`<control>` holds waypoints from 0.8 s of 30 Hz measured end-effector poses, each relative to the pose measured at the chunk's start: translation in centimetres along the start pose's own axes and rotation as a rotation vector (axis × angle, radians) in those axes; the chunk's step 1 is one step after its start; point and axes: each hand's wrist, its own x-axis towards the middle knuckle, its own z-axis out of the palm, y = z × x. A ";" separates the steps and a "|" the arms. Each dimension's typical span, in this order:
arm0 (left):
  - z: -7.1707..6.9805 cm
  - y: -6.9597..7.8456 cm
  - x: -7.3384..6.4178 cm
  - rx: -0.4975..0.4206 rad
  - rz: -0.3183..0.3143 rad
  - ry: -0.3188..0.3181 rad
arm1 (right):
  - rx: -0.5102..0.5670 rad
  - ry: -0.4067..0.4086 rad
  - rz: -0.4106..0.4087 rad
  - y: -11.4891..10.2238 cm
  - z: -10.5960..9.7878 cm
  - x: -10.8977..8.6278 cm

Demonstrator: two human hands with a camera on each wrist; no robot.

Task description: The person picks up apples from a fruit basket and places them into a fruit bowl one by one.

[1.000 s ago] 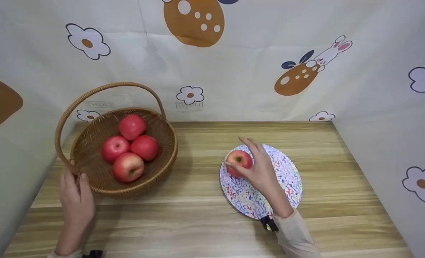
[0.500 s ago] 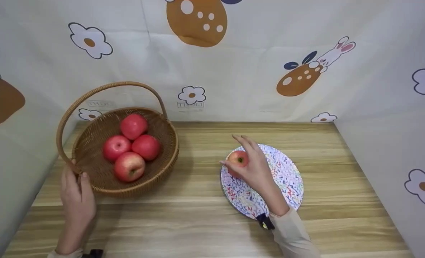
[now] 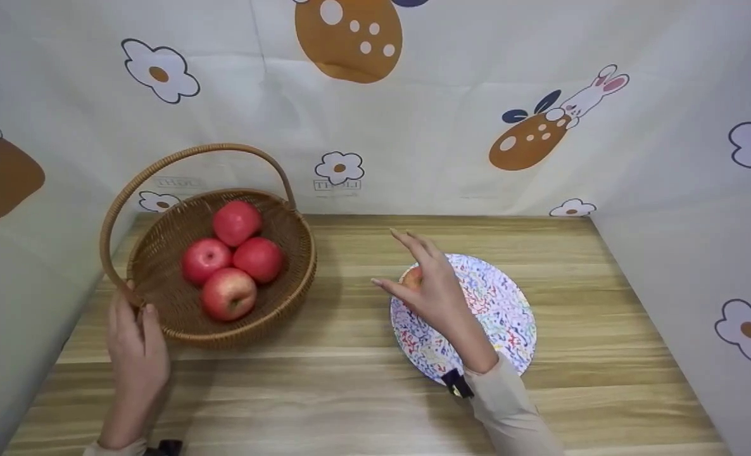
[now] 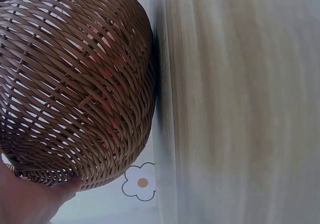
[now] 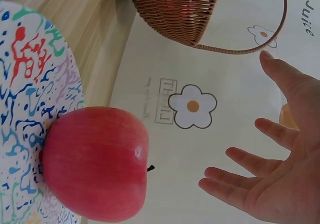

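My left hand (image 3: 136, 354) grips the left rim of a wicker basket (image 3: 268, 320) near the foot of its handle. In the left wrist view, the thumb lies against the woven wall (image 4: 75, 94). Several red apples (image 3: 228, 294) are grouped inside the basket. On a round plate (image 3: 499, 304) with a colourful squiggle pattern sits one more red apple (image 5: 97, 164), stem up. My right hand (image 3: 432, 291) hovers over that apple with fingers and thumb spread, covering most of it in the head view. The right wrist view shows a gap between the fingers and the apple.
The basket's tall arched handle (image 3: 208, 149) rises at the left. A wood-grain table (image 3: 350, 380) carries basket and plate, with bare surface between them. Pale printed sheets (image 3: 413, 126) with flowers and rabbits stand at the back and both sides.
My right hand has come away from around the apple on the plate, moving up and leftward with its fingers spreading. The apple stays on the plate. My left hand keeps its hold on the basket.
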 end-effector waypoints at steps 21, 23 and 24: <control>0.1 0.0 0.0 0.018 0.027 0.021 | 0.018 -0.059 -0.027 -2.2 1.6 1.7; 0.1 0.0 0.0 0.016 0.032 0.024 | 0.024 -0.072 -0.025 -2.4 1.8 1.8; 0.1 0.0 0.0 0.014 0.034 0.025 | 0.025 -0.078 -0.023 -2.5 1.8 1.9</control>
